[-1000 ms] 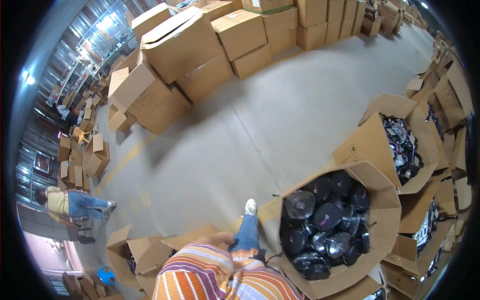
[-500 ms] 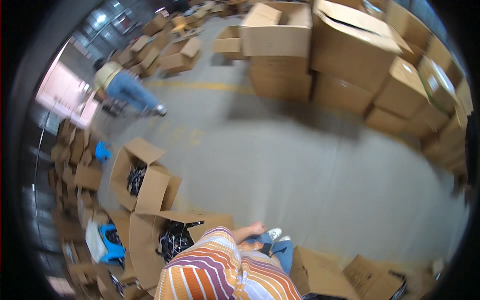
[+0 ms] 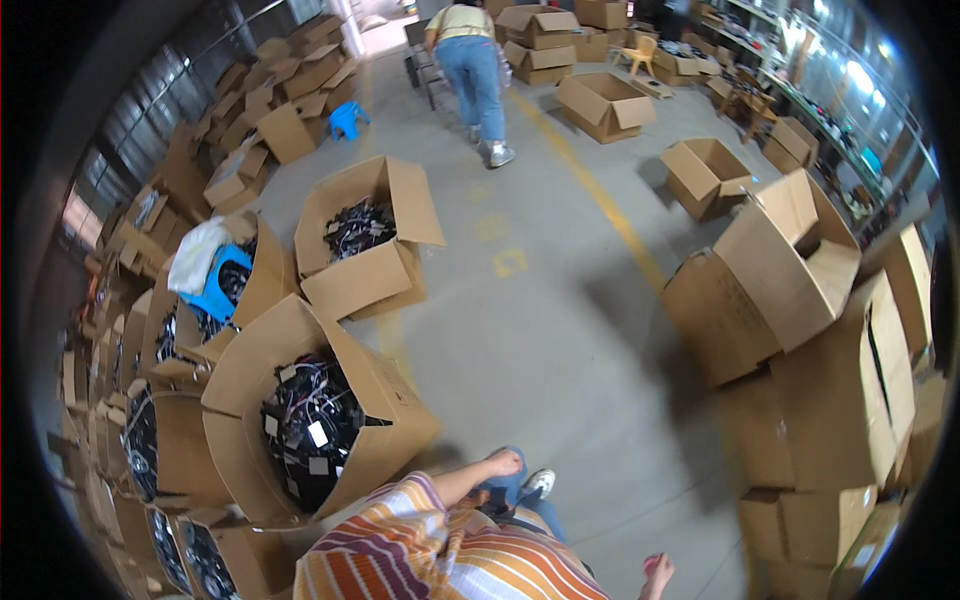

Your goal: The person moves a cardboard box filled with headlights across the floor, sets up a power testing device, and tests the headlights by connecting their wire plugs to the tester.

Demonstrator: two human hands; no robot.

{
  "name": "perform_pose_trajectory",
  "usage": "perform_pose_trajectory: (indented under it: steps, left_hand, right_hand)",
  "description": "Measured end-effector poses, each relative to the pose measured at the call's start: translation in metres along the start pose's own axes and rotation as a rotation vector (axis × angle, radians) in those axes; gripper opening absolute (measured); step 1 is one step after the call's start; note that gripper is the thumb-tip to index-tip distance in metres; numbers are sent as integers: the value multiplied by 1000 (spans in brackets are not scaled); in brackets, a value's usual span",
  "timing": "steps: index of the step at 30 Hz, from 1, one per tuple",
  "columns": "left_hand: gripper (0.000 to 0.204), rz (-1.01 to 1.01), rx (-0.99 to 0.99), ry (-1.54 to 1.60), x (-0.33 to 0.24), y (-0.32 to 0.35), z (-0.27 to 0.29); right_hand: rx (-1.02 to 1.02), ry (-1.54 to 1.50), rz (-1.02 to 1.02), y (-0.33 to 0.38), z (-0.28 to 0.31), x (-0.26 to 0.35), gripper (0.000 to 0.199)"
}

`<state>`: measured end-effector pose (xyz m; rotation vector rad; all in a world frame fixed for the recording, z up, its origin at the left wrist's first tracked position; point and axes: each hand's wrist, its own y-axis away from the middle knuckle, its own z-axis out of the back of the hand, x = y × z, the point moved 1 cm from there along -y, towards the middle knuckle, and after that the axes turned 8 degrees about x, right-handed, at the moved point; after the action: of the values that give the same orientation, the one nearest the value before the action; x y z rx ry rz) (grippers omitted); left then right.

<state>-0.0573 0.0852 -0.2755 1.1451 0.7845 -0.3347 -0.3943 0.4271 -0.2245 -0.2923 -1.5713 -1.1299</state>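
Observation:
My left hand (image 3: 507, 461) hangs in front of my body, over my jeans, with its fingers curled in and nothing visible in them. It is nearest to a large open cardboard box (image 3: 395, 380), apart from it. Inside that box lies a heap of black cables (image 3: 305, 440) with small white tags. My right hand (image 3: 657, 571) is out to the right above the grey floor, fingers curled, and no object shows in it. I wear a striped top, and one white shoe (image 3: 539, 484) is stepping ahead.
Open boxes of black cables line my left, one bearing a blue stool (image 3: 222, 285) and a white bag (image 3: 198, 255). Stacked cartons (image 3: 790, 290) stand along the right. Ahead, a person in jeans (image 3: 470, 75) is beside a hand cart (image 3: 418, 65). A yellow line (image 3: 590, 185) crosses the floor.
My view has swung left, so the person, the blue stool and the cable boxes sit farther right in it. My right hand has come into view.

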Motion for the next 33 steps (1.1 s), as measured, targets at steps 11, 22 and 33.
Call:
perform_pose_trajectory:
  steps: [11, 22, 33]
  left_hand:
    - [18, 496, -290, 77, 69, 17, 94]
    - [17, 244, -233, -219, 47, -68, 254]
    - [28, 488, -465, 430, -37, -158, 323]
  right_hand:
    - [575, 337, 169, -207, -282, 194, 21]
    - [594, 782, -395, -291, -313, 156, 25]
    - [663, 777, -414, -475, -494, 276, 23]
